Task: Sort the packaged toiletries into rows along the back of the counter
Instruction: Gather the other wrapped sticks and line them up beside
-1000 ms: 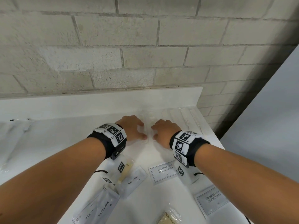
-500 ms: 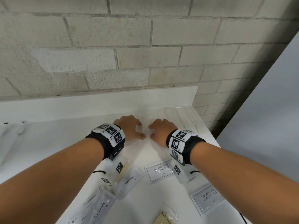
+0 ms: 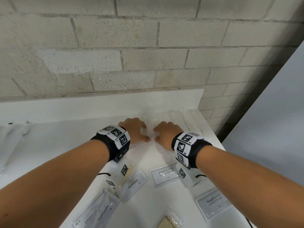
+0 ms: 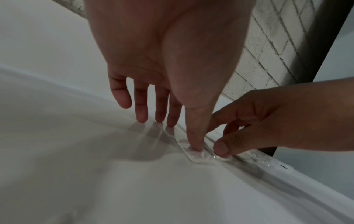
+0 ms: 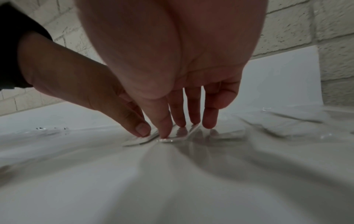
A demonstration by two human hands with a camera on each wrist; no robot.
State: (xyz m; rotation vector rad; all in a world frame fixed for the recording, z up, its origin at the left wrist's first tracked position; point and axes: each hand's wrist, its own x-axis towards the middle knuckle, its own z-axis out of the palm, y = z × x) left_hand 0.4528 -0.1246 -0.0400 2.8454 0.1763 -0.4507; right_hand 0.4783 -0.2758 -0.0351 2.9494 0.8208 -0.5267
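- Head view: I am seeing both hands at the back of the counter [image 3: 49,142], side by side and almost touching, working on clear packets [image 3: 152,129] lying flat just in front of the low white ledge along the brick wall.
- The left hand [image 3: 134,131] is resting its straight fingers [image 4: 141,104] on one packet, the thumb pressing down on its near corner; nothing is being gripped.
- The right hand [image 3: 166,134] is doing likewise on the neighbouring packet [image 5: 178,134], fingertips and thumb pressing down, with no curl around it.
- I am judging the packets to be light, thin and limp, with a slick film: they are likely to slide easily and to lift at a corner if pushed too hard.
- I am advising a flat fingertip press near the edges for nudging, or a pinch at a sealed corner for lifting.
- To the right, wrapped combs [image 3: 189,119] are lying in a row along the back.
- Nearer me, toothpaste sachets [image 3: 134,183], shampoo sachets [image 3: 164,175] and a soap packet [image 3: 167,222] are waiting unsorted, so I am judging much of the work to be outstanding.
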